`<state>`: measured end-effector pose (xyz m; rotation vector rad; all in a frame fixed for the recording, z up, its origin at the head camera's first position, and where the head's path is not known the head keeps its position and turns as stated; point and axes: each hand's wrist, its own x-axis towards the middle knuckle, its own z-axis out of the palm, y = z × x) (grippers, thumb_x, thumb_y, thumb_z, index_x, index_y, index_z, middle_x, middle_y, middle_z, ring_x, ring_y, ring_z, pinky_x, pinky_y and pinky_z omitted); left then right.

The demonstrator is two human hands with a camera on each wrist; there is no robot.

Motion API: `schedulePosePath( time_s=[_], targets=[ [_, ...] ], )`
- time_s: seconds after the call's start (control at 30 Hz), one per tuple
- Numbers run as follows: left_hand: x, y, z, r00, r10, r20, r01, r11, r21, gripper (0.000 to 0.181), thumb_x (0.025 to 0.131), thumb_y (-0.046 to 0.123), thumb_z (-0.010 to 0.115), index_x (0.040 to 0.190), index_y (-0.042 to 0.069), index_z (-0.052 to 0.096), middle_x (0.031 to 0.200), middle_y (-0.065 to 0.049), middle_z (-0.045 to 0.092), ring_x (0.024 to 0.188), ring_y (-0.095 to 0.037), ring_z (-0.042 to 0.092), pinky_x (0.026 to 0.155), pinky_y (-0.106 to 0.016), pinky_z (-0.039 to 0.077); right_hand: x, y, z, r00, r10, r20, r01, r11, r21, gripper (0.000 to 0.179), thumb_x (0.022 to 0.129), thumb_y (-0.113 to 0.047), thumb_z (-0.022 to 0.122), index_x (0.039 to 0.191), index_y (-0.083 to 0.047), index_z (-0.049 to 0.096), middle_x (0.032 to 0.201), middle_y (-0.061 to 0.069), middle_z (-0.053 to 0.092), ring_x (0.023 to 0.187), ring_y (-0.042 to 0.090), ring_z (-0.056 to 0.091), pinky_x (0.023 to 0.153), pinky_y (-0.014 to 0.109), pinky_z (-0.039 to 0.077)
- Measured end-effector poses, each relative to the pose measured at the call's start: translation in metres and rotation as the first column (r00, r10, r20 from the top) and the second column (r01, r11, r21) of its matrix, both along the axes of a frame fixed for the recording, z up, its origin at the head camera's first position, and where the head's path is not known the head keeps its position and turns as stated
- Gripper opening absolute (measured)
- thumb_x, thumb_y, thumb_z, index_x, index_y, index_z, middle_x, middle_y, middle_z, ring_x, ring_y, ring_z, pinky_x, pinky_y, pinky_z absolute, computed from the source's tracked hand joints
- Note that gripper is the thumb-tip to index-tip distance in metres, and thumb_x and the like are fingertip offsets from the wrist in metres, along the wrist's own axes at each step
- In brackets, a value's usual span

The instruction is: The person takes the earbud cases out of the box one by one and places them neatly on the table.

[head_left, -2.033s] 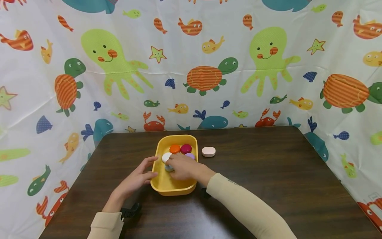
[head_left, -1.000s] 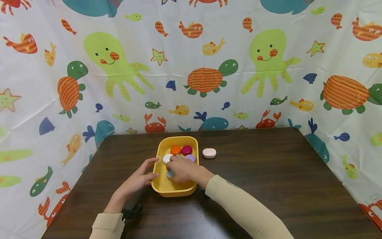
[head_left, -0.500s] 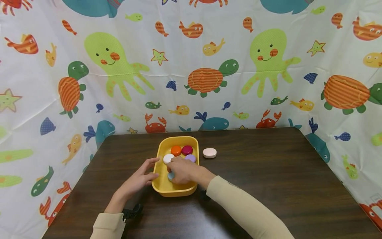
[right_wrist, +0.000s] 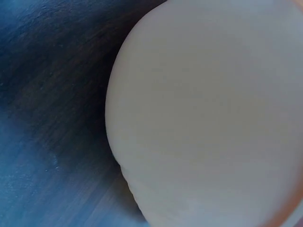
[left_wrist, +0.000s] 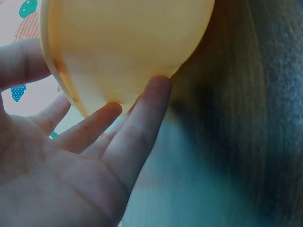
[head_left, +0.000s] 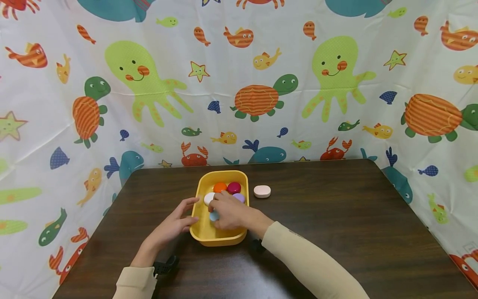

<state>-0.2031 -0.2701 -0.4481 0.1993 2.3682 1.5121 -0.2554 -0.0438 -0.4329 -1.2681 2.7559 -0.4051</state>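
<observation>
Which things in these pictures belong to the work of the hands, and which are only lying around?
Likely in the work:
yellow tray, touched by the left hand
pale blue piece, held by the right hand
orange piece, magenta piece, white piece, lilac piece, all in the tray

Likely just around:
pale pink piece, untouched on the table, role unsure
sea-animal curtain behind

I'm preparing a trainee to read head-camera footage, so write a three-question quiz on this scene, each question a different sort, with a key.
1. True or false: the pale pink piece lies outside the yellow container.
2. Fill in the colour: the right hand holds the ____ piece.
3. In the head view, which colour is the piece immediately right of the orange piece? A) green B) magenta C) black

Key: 1. True. 2. Light blue. 3. B.
</observation>
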Motion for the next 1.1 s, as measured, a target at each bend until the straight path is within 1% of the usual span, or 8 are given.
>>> schedulePosePath(
  time_s=[0.23,0.33,0.57,0.63,0.7,0.8,0.93,1.1],
  targets=[
    [0.000,0.000,-0.001,1.000,0.003,0.001,-0.003,1.000,-0.005,0.063,0.103,0.023,0.057,0.157,0.017,0.024,0.163,-0.024,0.020,0.139,-0.044,0.040,0.104,-0.057,0.047,0.000,0.007,0.000,0.999,-0.033,0.022,0.034,0.999,-0.039,0.036,0.084,-0.030,0.080,0.116,-0.018,0.070,0.117,-0.001,0.057,0.110,0.018,0.045,0.095,0.026,0.042],
    [0.000,0.000,-0.001,1.000,0.000,0.001,0.000,1.000,-0.004,0.064,0.104,0.023,0.057,0.157,0.017,0.023,0.162,-0.024,0.019,0.138,-0.044,0.041,0.104,-0.057,0.047,0.001,0.009,0.001,0.999,-0.041,0.036,0.043,0.997,-0.061,0.036,0.084,-0.028,0.080,0.117,-0.018,0.069,0.119,-0.002,0.057,0.109,0.017,0.045,0.094,0.026,0.043],
    [0.001,0.001,0.002,1.000,0.008,0.007,-0.008,1.000,-0.005,0.064,0.103,0.023,0.057,0.157,0.017,0.024,0.162,-0.024,0.020,0.137,-0.044,0.041,0.105,-0.057,0.046,0.004,0.016,0.012,0.999,-0.041,0.026,0.044,0.993,-0.112,0.035,0.084,-0.027,0.080,0.115,-0.016,0.069,0.115,-0.001,0.055,0.103,0.017,0.045,0.085,0.024,0.043],
    [0.001,0.001,0.002,1.000,0.000,0.004,0.000,1.000,-0.010,0.063,0.104,0.024,0.056,0.157,0.017,0.023,0.162,-0.024,0.019,0.137,-0.044,0.041,0.105,-0.057,0.046,0.005,0.018,0.015,0.999,-0.042,0.033,0.046,0.992,-0.121,0.035,0.084,-0.027,0.080,0.116,-0.016,0.069,0.114,-0.001,0.054,0.104,0.016,0.045,0.085,0.024,0.043],
    [0.001,0.001,0.001,1.000,0.005,0.005,-0.005,1.000,-0.014,0.063,0.103,0.024,0.057,0.157,0.017,0.024,0.162,-0.023,0.020,0.138,-0.044,0.041,0.106,-0.057,0.045,0.006,0.020,0.018,0.999,-0.039,0.031,0.043,0.991,-0.125,0.036,0.084,-0.026,0.079,0.117,-0.016,0.068,0.115,-0.001,0.054,0.105,0.017,0.045,0.088,0.025,0.043],
    [0.000,0.000,-0.001,1.000,0.015,0.012,-0.015,1.000,-0.022,0.062,0.103,0.025,0.057,0.156,0.019,0.026,0.162,-0.022,0.021,0.138,-0.043,0.041,0.106,-0.057,0.045,0.007,0.023,0.021,0.999,-0.044,0.016,0.045,0.990,-0.137,0.038,0.083,-0.026,0.079,0.118,-0.015,0.067,0.117,-0.001,0.055,0.107,0.018,0.044,0.092,0.028,0.043],
    [-0.001,-0.001,-0.001,1.000,0.019,0.021,-0.019,1.000,-0.025,0.062,0.102,0.026,0.058,0.156,0.020,0.026,0.162,-0.020,0.021,0.138,-0.042,0.041,0.107,-0.057,0.044,0.008,0.027,0.027,0.998,-0.066,-0.016,0.062,0.984,-0.165,0.038,0.083,-0.024,0.080,0.117,-0.015,0.067,0.116,-0.001,0.055,0.105,0.018,0.044,0.090,0.028,0.042],
    [-0.002,0.000,-0.001,1.000,0.011,0.019,-0.011,1.000,-0.019,0.063,0.103,0.025,0.058,0.156,0.019,0.025,0.162,-0.023,0.020,0.139,-0.044,0.039,0.106,-0.057,0.045,0.008,0.035,0.034,0.996,-0.077,-0.048,0.066,0.980,-0.190,0.036,0.083,-0.022,0.078,0.116,-0.013,0.067,0.115,0.000,0.055,0.105,0.019,0.045,0.088,0.027,0.043]
  ],
)
